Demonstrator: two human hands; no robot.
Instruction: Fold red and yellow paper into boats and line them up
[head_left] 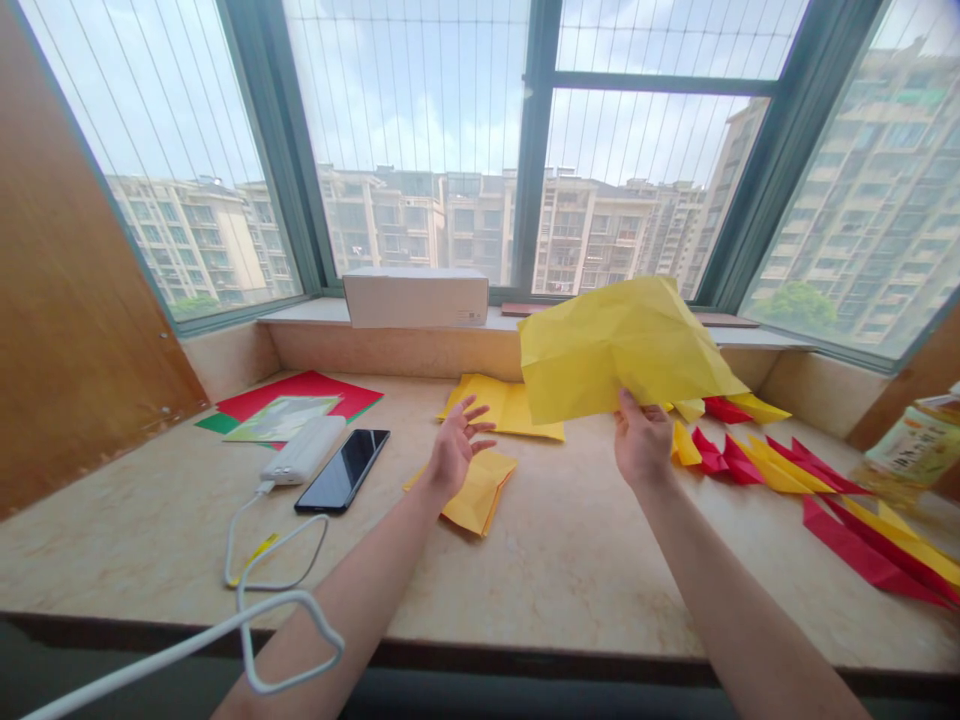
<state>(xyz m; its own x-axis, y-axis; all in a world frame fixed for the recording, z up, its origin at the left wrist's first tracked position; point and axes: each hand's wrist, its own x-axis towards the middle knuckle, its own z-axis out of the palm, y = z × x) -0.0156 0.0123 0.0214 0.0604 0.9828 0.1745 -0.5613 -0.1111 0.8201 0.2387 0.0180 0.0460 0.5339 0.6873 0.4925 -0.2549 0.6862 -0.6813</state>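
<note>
A creased sheet of yellow paper (615,345) is raised above the counter, its lower edge pinched by my right hand (645,435). My left hand (459,448) holds nothing, and its fingers are spread in the air. Under and beside that hand lies a folded piece of yellow paper (480,500). Farther back, another folded yellow paper (514,408) rests on the counter, partly covered from view by the raised sheet.
Red and yellow folded paper pieces (780,465) line the right side, near an oil bottle (915,450). On the left are red paper (300,390), a white power bank (304,450) with a cable (247,585), and a phone (343,470). A white box (416,300) stands on the windowsill.
</note>
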